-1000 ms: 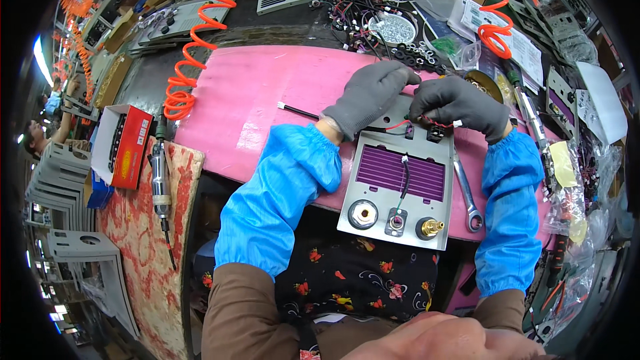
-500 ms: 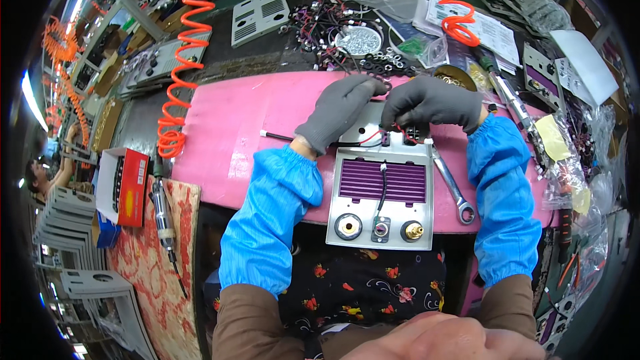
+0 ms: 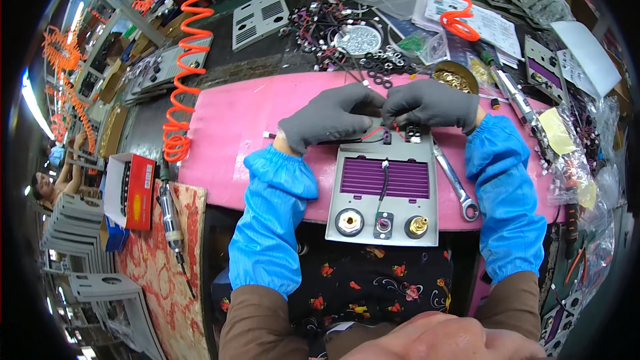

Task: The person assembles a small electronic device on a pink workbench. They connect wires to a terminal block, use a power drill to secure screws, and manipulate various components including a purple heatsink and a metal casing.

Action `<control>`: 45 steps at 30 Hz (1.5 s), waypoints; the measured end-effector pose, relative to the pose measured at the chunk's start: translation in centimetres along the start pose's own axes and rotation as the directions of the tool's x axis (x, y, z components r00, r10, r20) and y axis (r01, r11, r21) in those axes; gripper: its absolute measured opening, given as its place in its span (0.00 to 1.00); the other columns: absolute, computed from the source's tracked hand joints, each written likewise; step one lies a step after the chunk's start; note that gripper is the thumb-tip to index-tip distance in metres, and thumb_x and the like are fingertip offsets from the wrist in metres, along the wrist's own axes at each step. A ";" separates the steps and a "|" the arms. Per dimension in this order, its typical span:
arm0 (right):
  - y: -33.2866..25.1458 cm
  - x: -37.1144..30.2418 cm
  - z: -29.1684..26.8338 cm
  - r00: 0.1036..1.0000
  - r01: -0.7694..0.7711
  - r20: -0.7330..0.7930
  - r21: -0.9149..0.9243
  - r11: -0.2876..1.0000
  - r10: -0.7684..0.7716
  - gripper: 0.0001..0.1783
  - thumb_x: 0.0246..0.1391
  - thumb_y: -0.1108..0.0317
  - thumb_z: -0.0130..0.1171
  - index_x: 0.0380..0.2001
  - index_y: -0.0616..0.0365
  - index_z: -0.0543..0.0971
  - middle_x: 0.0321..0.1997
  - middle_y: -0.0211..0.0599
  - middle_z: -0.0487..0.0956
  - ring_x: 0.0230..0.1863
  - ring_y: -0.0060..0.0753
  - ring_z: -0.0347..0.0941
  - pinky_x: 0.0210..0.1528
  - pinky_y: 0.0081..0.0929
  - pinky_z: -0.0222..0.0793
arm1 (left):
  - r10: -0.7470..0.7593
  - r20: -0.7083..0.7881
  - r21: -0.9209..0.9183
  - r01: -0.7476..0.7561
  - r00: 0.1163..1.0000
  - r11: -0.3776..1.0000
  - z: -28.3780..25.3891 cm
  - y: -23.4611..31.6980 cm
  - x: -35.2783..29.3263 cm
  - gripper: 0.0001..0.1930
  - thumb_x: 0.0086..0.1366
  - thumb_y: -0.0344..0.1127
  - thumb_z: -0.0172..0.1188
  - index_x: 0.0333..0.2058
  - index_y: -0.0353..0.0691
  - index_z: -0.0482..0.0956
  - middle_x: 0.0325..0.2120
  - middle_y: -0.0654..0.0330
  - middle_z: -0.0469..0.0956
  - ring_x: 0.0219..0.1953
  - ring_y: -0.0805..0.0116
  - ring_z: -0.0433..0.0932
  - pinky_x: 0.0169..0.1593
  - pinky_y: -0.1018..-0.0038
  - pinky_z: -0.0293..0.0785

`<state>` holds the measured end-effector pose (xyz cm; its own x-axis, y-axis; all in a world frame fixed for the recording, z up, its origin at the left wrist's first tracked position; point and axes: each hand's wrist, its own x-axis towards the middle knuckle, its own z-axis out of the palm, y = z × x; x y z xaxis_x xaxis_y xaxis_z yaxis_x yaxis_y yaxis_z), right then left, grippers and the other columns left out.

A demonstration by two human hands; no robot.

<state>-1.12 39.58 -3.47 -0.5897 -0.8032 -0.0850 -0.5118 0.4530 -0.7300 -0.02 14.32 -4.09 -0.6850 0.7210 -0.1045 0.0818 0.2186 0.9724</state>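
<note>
A grey metal panel with a purple slatted grille lies on the pink mat in front of me. On its near end sit a brass fitting, a round black-rimmed fitting and a small socket with a black cable. Over the far end, my gloved left hand and gloved right hand meet, fingers bent together. Whatever their fingertips hold is hidden. Thin red wires and a black connector block show just below the right hand. Beside the panel rests a ratchet wrench.
Black rings, a dish of small metal parts and a bowl of brass parts stand beyond the mat. A power screwdriver lies at left, another at right. Orange coiled hoses hang down.
My left hand has come back from the black rings at the mat's far edge to beside my right hand. The right hand has barely moved.
</note>
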 end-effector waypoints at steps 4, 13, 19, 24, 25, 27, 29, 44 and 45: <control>-0.3 -0.3 -0.1 0.999 0.035 -0.019 0.019 0.999 -0.034 0.08 0.54 0.71 0.63 0.38 0.58 0.82 0.35 0.32 0.80 0.37 0.27 0.76 0.42 0.27 0.71 | 0.052 -0.030 0.319 -0.040 0.998 0.947 0.3 -0.2 0.4 0.17 0.59 0.34 0.66 0.47 0.36 0.79 0.45 0.59 0.77 0.47 0.70 0.76 0.50 0.73 0.73; -0.2 -1.1 -0.6 0.995 -0.026 -0.083 0.337 0.941 0.057 0.11 0.53 0.77 0.60 0.41 0.61 0.82 0.38 0.30 0.81 0.41 0.22 0.75 0.45 0.22 0.72 | 0.241 -0.081 0.372 -0.195 0.967 0.908 0.8 -1.3 0.6 0.12 0.55 0.32 0.69 0.39 0.40 0.84 0.39 0.60 0.76 0.45 0.66 0.76 0.49 0.71 0.73; -0.1 -2.3 0.1 0.906 0.092 -0.415 0.371 0.924 0.077 0.16 0.53 0.73 0.60 0.46 0.61 0.80 0.43 0.31 0.80 0.45 0.24 0.75 0.50 0.24 0.70 | 0.405 0.038 0.487 -0.371 0.913 0.790 0.9 -1.0 1.5 0.09 0.56 0.32 0.66 0.36 0.40 0.84 0.38 0.59 0.78 0.45 0.61 0.75 0.49 0.68 0.73; 1.4 -0.6 2.8 0.754 0.069 -0.655 0.002 0.998 -0.051 0.15 0.52 0.67 0.60 0.44 0.56 0.81 0.41 0.40 0.83 0.44 0.36 0.80 0.48 0.36 0.74 | 0.404 0.060 0.557 -0.366 0.913 0.746 0.9 -1.1 1.8 0.08 0.56 0.33 0.64 0.33 0.36 0.82 0.38 0.54 0.75 0.46 0.57 0.75 0.50 0.64 0.71; 1.7 -0.6 2.9 0.747 0.061 -0.664 0.011 0.998 -0.038 0.14 0.52 0.66 0.60 0.44 0.54 0.81 0.41 0.40 0.83 0.44 0.38 0.80 0.48 0.36 0.74 | 0.421 0.024 0.566 -0.359 0.907 0.742 1.4 -0.8 2.0 0.08 0.56 0.33 0.64 0.33 0.35 0.81 0.37 0.55 0.75 0.44 0.57 0.75 0.49 0.66 0.71; 1.3 -1.0 2.8 0.750 0.043 -0.661 0.014 0.999 -0.023 0.14 0.53 0.65 0.61 0.44 0.52 0.81 0.41 0.40 0.84 0.44 0.41 0.81 0.48 0.36 0.74 | 0.334 -0.033 0.541 -0.264 0.942 0.799 2.2 0.6 1.6 0.08 0.53 0.30 0.65 0.32 0.34 0.81 0.35 0.57 0.75 0.43 0.60 0.75 0.48 0.68 0.71; 0.5 -1.3 2.4 0.772 0.017 -0.636 0.027 1.000 0.004 0.14 0.54 0.64 0.61 0.44 0.50 0.81 0.40 0.39 0.84 0.44 0.42 0.81 0.47 0.36 0.74 | 0.432 -0.026 0.612 -0.328 0.901 0.720 2.3 0.3 1.8 0.08 0.51 0.29 0.67 0.32 0.37 0.83 0.33 0.58 0.77 0.40 0.59 0.76 0.45 0.67 0.73; -6.1 -19.5 8.0 0.240 -0.330 -0.969 -0.020 0.944 0.064 0.15 0.55 0.77 0.59 0.47 0.60 0.80 0.40 0.38 0.81 0.42 0.32 0.78 0.45 0.28 0.73 | 0.367 -0.061 0.508 -0.288 0.928 0.812 3.0 0.3 2.0 0.09 0.51 0.22 0.64 0.33 0.35 0.84 0.36 0.58 0.77 0.52 0.55 0.74 0.56 0.64 0.70; -6.7 -22.3 9.2 0.147 -0.471 -0.966 0.119 0.874 0.211 0.15 0.56 0.77 0.58 0.47 0.60 0.80 0.42 0.41 0.82 0.45 0.34 0.79 0.48 0.29 0.73 | 0.357 -0.075 0.496 -0.276 0.931 0.823 2.9 0.3 1.8 0.10 0.51 0.22 0.64 0.34 0.36 0.84 0.37 0.58 0.78 0.52 0.55 0.74 0.55 0.65 0.71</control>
<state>21.24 50.92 -2.97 -0.7987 0.3514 0.4885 -0.0952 0.7278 -0.6791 0.83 17.60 -4.64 -0.6625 0.7004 0.2657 0.6156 0.3070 0.7258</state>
